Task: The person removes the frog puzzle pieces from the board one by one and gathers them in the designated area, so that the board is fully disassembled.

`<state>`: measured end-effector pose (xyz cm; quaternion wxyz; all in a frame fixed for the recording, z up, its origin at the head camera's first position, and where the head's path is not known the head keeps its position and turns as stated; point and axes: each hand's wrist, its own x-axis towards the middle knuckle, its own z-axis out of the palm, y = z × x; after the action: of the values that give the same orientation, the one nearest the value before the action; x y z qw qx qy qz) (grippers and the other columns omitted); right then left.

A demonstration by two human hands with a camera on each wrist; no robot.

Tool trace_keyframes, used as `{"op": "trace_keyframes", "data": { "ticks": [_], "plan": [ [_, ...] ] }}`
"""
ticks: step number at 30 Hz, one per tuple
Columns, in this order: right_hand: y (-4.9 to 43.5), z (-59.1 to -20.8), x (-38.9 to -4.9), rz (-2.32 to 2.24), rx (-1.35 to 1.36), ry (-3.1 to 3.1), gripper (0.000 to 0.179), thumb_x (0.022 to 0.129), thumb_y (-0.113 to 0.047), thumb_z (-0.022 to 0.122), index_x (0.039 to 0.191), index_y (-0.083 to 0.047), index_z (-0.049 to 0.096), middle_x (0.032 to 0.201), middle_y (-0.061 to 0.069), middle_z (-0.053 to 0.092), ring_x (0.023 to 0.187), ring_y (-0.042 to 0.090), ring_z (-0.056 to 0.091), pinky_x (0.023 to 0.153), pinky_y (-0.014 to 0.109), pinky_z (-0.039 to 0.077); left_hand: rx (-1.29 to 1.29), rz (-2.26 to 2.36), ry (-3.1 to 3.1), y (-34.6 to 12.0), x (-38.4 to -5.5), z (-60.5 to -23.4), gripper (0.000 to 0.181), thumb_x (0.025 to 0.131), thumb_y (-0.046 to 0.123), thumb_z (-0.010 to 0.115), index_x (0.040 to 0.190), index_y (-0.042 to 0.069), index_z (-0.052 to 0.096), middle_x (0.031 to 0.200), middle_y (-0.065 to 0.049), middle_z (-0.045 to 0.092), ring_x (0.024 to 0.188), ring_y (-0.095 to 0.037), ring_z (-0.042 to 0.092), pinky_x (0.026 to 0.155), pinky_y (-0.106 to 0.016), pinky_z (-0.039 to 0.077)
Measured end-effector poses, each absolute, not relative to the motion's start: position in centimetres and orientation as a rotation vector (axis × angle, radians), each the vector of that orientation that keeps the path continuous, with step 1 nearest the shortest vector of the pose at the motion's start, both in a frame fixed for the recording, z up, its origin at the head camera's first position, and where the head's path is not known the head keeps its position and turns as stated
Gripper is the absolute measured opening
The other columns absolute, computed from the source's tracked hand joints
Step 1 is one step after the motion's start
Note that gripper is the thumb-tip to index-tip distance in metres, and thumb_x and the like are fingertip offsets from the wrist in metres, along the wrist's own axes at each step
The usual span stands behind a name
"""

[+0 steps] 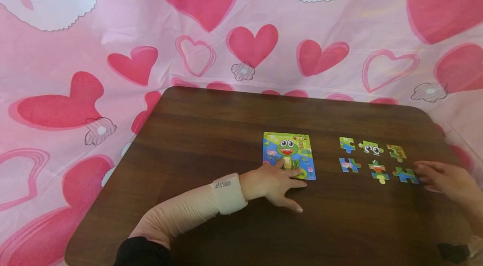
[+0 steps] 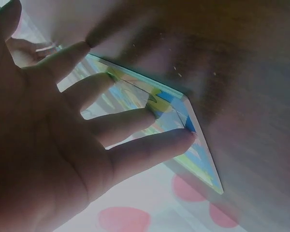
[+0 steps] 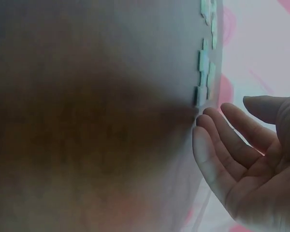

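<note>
My left hand [image 1: 273, 184] lies with fingers spread over the lower part of a square frog puzzle board [image 1: 305, 153]. In the left wrist view its straight fingertips rest along the board's edge [image 2: 186, 96]. To the right, six-odd loose jigsaw pieces lie in two rows, among them one with the frog's eyes [image 1: 371, 148] and one with its red mouth [image 1: 378, 169]. My right hand [image 1: 449, 178] is beside the blue and green piece [image 1: 405, 175] at the end of the near row. Its fingers are loosely bent with nothing between them in the right wrist view.
The dark wooden table [image 1: 211, 132] has rounded corners. Behind and to the left hangs a pink cloth [image 1: 158, 14] with hearts, meeting the table's far edge. A small dark patch [image 1: 453, 252] shows near the lower right corner, by the right forearm.
</note>
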<state>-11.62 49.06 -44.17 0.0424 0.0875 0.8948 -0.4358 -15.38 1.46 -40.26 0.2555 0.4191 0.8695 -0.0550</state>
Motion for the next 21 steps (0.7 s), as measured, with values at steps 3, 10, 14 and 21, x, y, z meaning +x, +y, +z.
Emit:
{"op": "trace_keyframes", "data": {
  "ticks": [3, 10, 14, 21],
  "plan": [
    [49.2, -43.8, -12.0, -1.284, 0.248, 2.769, 0.034, 0.109, -0.021, 0.042, 0.097, -0.045, 0.064, 0.081, -0.038, 0.059, 0.068, -0.010, 0.063, 0.056, 0.023, 0.057, 1.144, -0.162, 2.363, 1.5, -15.4, -40.1, 0.074, 0.088, 0.085, 0.039, 0.155, 0.057, 0.023, 0.169, 0.022, 0.008, 0.158, -0.035, 0.011, 0.115, -0.069, 0.030],
    [46.7, -42.0, -13.5, -1.013, 0.314, 2.841, 0.063, 0.110, -0.036, 0.036, 0.139, 0.019, 0.042, 0.097, 0.012, 0.076, 0.070, -0.006, 0.064, 0.059, 0.028, 0.059, 1.146, -0.163, 2.374, 1.5, -15.3, -40.1, 0.069, 0.091, 0.083, 0.036, 0.154, 0.056, 0.028, 0.169, 0.022, 0.010, 0.158, -0.034, 0.014, 0.114, -0.068, 0.032],
    [44.2, -41.4, -14.2, -1.092, 0.176, 2.841, 0.056, 0.110, -0.033, 0.042, 0.140, 0.014, 0.046, 0.093, -0.017, 0.073, 0.074, -0.004, 0.069, 0.060, 0.027, 0.059, 1.147, -0.148, 2.377, 1.5, -15.2, -40.1, 0.066, 0.092, 0.082, 0.035, 0.153, 0.056, 0.031, 0.169, 0.022, 0.011, 0.158, -0.035, 0.014, 0.114, -0.069, 0.031],
    [39.5, -40.3, -16.2, -1.246, -0.033, 2.781, 0.048, 0.109, -0.031, 0.048, 0.137, 0.007, 0.051, 0.096, -0.036, 0.064, 0.084, -0.006, 0.070, 0.068, 0.025, 0.060, 1.129, -0.102, 2.376, 1.2, -15.2, -39.9, 0.066, 0.092, 0.081, 0.035, 0.153, 0.056, 0.029, 0.169, 0.021, 0.010, 0.159, -0.033, 0.011, 0.116, -0.067, 0.031]
  ]
}}
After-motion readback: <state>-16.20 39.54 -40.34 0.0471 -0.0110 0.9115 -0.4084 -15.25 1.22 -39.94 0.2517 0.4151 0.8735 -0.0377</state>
